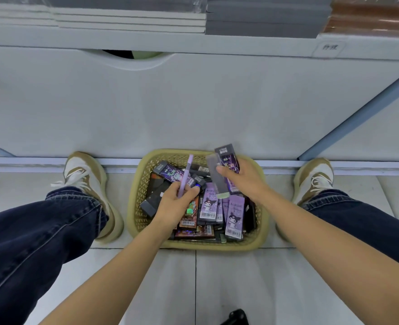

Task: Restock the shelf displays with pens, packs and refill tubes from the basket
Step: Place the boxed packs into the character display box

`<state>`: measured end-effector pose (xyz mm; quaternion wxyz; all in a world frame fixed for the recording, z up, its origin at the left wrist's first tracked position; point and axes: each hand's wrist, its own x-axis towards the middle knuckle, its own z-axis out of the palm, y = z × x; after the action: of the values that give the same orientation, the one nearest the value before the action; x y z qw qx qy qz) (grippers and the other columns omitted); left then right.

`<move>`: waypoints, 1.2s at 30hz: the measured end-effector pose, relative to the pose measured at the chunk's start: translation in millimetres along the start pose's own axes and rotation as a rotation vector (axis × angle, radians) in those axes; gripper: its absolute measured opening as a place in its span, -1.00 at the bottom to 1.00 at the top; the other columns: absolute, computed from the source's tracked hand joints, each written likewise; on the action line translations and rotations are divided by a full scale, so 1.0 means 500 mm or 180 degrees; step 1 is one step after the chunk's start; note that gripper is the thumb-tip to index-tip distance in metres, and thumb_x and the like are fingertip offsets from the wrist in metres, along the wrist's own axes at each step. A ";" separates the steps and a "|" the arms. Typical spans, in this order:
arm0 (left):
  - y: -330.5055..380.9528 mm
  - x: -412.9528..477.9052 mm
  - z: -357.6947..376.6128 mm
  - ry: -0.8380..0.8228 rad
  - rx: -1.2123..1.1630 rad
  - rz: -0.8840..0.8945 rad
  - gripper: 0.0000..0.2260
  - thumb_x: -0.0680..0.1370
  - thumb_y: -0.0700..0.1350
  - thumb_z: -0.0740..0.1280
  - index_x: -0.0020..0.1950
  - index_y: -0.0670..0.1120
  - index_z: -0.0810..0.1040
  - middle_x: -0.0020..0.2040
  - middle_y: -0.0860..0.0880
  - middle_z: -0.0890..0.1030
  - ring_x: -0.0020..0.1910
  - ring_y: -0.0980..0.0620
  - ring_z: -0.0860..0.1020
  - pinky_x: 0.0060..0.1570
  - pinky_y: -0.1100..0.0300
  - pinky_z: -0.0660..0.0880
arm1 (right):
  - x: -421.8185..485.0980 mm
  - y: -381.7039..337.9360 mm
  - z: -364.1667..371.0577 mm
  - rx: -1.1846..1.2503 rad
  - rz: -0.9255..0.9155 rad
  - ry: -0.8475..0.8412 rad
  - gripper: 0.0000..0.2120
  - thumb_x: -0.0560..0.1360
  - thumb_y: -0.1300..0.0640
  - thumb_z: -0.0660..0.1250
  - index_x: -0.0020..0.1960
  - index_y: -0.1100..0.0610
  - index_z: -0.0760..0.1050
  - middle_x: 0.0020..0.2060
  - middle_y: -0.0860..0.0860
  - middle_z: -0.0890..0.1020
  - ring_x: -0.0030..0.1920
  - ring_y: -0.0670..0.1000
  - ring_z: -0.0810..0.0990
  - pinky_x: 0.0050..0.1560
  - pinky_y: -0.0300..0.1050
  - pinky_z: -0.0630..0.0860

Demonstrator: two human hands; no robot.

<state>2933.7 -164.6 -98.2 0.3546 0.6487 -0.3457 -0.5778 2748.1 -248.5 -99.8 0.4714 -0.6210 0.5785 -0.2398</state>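
A yellow plastic basket (pixel 135 207) sits on the floor between my feet, filled with several purple, black and orange pen packs (pixel 233 216). My left hand (pixel 174 204) hovers over the basket's left half and grips a lilac pen (pixel 185 177) that points up and away. My right hand (pixel 243 178) is above the basket's far right corner, holding a dark purple pack (pixel 228 158) together with a greyish flat pack (pixel 213 165).
A white cabinet front (pixel 193 109) with a cut-out handle rises right behind the basket. Above it a shelf carries stacked notebooks (pixel 264 19). My shoes (pixel 86 174) and jeans-clad legs flank the basket on the tiled floor. A black object (pixel 236 317) lies at the bottom edge.
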 end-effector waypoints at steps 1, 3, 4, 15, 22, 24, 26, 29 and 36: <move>0.011 -0.004 0.006 -0.0046 -0.0108 0.0016 -0.78 0.54 -0.03 0.39 -0.08 -0.12 0.41 -0.23 -0.08 0.40 -0.28 0.04 0.37 -0.29 0.29 0.36 | -0.010 -0.017 0.006 0.0440 0.0074 -0.0088 -0.97 0.51 0.01 0.39 -0.06 -0.06 0.57 -0.21 -0.19 0.67 -0.17 -0.26 0.62 -0.17 -0.39 0.46; 0.037 -0.012 0.020 -0.0106 -0.0320 0.0047 -0.75 0.49 -0.02 0.44 -0.05 -0.13 0.44 -0.20 -0.07 0.47 -0.26 0.06 0.43 -0.33 0.35 0.40 | -0.026 -0.051 0.020 0.1072 0.0136 -0.0276 -0.91 0.52 0.07 0.39 0.02 -0.04 0.60 -0.08 -0.10 0.71 -0.02 -0.11 0.67 0.01 -0.20 0.58; 0.050 -0.017 0.023 -0.0076 -0.0425 0.0075 -0.75 0.49 -0.04 0.46 -0.05 -0.14 0.45 -0.21 -0.06 0.51 -0.28 0.06 0.45 -0.37 0.38 0.42 | -0.032 -0.069 0.025 0.1281 0.0157 -0.0338 -0.87 0.52 0.09 0.39 0.07 0.00 0.60 -0.02 -0.04 0.71 0.03 -0.03 0.67 0.06 -0.12 0.59; 0.246 -0.111 -0.063 0.0593 -0.0994 0.0934 -0.91 0.59 -0.25 0.19 -0.11 -0.14 0.41 -0.33 -0.03 0.64 -0.47 0.03 0.50 -0.44 0.20 0.43 | -0.072 -0.277 -0.034 0.1456 -0.0147 -0.0553 -0.79 0.55 0.27 0.28 0.19 0.17 0.47 -0.21 0.04 0.61 -0.35 -0.07 0.58 -0.35 -0.24 0.51; 0.365 -0.200 -0.115 0.0423 -0.0720 0.1457 -0.87 0.50 -0.09 0.45 -0.14 -0.10 0.55 -0.46 0.07 0.39 -0.52 0.11 0.32 -0.48 0.31 0.30 | -0.144 -0.416 -0.072 0.1143 -0.0987 -0.0742 -0.75 0.51 0.30 0.36 0.18 0.22 0.48 -0.10 0.06 0.66 -0.20 -0.05 0.64 -0.11 -0.17 0.59; 0.394 -0.225 -0.123 0.0390 -0.0733 0.1650 -0.89 0.50 -0.14 0.45 -0.18 -0.11 0.57 -0.47 0.05 0.37 -0.52 0.10 0.31 -0.51 0.32 0.31 | -0.165 -0.459 -0.080 0.1066 -0.1205 -0.0734 -0.74 0.53 0.26 0.34 0.22 0.22 0.45 -0.10 0.08 0.68 -0.16 -0.03 0.66 -0.08 -0.13 0.59; 0.432 -0.251 -0.137 0.0344 -0.0656 0.1809 -0.89 0.51 -0.15 0.44 -0.18 -0.11 0.57 -0.49 0.07 0.38 -0.52 0.11 0.32 -0.52 0.33 0.31 | -0.187 -0.507 -0.089 0.0960 -0.1476 -0.0683 -0.74 0.58 0.20 0.28 0.25 0.21 0.42 -0.12 0.08 0.70 -0.13 -0.02 0.68 -0.08 -0.13 0.59; 0.508 -0.293 -0.165 0.0336 -0.0497 0.2118 -0.86 0.54 -0.11 0.40 -0.17 -0.10 0.51 -0.49 0.10 0.42 -0.52 0.13 0.34 -0.48 0.33 0.33 | -0.211 -0.593 -0.104 0.0853 -0.1871 -0.0494 -0.86 0.59 0.18 0.26 0.15 0.10 0.46 -0.18 -0.01 0.71 -0.14 -0.09 0.68 -0.16 -0.29 0.57; 0.671 -0.360 -0.291 0.0898 -0.0353 0.2901 -0.86 0.61 -0.06 0.27 -0.09 -0.10 0.47 -0.39 0.05 0.52 -0.45 0.10 0.45 -0.27 0.22 0.42 | -0.197 -0.822 -0.152 0.1286 -0.2538 0.0387 -0.84 0.57 0.21 0.32 0.12 0.04 0.50 -0.04 0.04 0.71 -0.01 0.01 0.68 0.01 -0.12 0.61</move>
<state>3048.7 -172.2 292.9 0.6493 0.4833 -0.5121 -0.2874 2865.1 -225.4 312.9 0.4191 -0.6757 0.2623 -0.5469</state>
